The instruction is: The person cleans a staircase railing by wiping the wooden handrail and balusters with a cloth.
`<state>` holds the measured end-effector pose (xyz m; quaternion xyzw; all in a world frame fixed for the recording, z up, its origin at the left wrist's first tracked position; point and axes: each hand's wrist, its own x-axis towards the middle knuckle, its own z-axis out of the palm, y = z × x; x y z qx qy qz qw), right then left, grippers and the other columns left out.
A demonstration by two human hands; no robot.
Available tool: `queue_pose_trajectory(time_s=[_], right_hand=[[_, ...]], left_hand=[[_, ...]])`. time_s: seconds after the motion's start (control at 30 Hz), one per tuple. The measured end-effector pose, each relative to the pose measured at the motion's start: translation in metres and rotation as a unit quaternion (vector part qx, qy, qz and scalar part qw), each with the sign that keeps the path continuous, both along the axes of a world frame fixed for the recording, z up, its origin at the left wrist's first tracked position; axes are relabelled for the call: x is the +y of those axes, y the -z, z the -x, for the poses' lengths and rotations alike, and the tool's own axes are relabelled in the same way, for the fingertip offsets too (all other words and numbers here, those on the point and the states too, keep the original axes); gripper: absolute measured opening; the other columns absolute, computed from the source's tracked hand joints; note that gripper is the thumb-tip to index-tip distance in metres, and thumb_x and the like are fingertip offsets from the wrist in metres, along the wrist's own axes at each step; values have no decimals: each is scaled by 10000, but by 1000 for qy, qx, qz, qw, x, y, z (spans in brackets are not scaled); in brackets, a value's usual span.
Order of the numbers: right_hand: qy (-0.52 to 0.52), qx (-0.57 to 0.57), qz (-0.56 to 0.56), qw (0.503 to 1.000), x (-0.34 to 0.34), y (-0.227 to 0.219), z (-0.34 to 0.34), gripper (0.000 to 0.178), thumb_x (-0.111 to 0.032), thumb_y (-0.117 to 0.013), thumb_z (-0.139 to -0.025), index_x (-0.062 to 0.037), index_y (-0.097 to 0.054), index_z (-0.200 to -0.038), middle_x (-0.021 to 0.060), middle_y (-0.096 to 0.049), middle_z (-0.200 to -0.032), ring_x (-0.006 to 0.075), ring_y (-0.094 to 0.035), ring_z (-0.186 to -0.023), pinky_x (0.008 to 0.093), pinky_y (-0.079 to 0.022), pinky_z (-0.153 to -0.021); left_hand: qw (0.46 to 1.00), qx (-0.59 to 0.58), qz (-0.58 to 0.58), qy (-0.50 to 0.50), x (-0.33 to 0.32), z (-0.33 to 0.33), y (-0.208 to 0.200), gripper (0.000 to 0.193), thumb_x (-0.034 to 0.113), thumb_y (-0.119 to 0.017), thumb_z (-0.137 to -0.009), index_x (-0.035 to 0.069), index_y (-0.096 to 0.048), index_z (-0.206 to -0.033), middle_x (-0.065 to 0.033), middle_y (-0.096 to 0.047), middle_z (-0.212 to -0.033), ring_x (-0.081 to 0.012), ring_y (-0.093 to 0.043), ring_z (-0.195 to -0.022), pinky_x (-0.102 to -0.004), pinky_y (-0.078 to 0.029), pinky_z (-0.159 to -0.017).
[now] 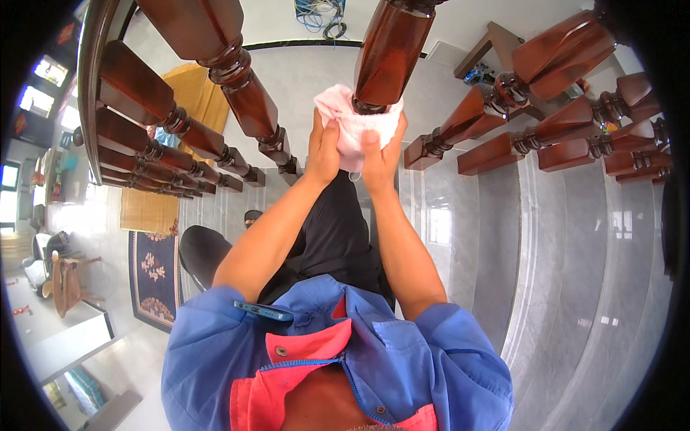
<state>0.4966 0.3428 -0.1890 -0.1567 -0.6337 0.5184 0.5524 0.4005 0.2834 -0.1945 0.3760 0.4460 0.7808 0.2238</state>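
Observation:
A pink cloth (351, 133) is wrapped around the lower part of a dark red-brown wooden baluster (392, 54) in front of me. My left hand (325, 149) grips the cloth from the left, its thumb pressed on the near side. From the right, my right hand (381, 154) closes on the same cloth, thumb also in front. The baluster's foot is hidden behind the cloth and my hands. A thin loop of thread hangs below the cloth.
More balusters stand to the left (248, 93) and to the right (474, 115). Grey stone steps (496, 237) descend at right. A patterned rug (154, 273) lies at left. Coiled cables (320, 18) lie beyond the railing, near a wooden stool (496, 47).

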Motion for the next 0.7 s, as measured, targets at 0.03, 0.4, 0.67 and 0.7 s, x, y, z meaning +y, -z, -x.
queue_pose_trajectory(time_s=[0.03,0.4,0.67,0.7], right_hand=[[-7,-8,26,1000,-9,12,-4,782,-432,-631,-981,62,-324,-1504,205,-399,-1490,306,-399,-1388,430,-293,-1170],[-178,-144,341,912,49,103,-17,769,32,-553,-659,1,-515,-1426,93,-643,-1283,244,-590,-1197,325,-407,-1089],[82,-244,179,950,-33,76,-21,506,-64,-600,-836,55,-539,-1324,176,-634,-1202,265,-608,-1133,375,-438,-1046],[119,-238,136,954,-48,86,-22,494,-96,-622,-861,62,-532,-1320,198,-616,-1209,281,-606,-1136,385,-445,-1037]], left_hand=[[1000,2,0,-2,-6,2,16,452,209,-374,-1065,20,-427,-1472,-143,-570,-1374,-231,-537,-1265,-361,-411,-1079],[948,3,311,70,9,15,67,393,197,-497,-1024,38,-608,-1366,-122,-681,-1310,-215,-633,-1209,-346,-469,-1035],[965,72,245,-62,-38,2,79,312,90,-521,-934,-37,-579,-1214,-250,-674,-1093,-356,-661,-1049,-383,-502,-924],[968,42,232,-80,-50,-3,80,321,77,-532,-939,-34,-565,-1239,-230,-679,-1119,-329,-666,-1064,-378,-502,-927]])
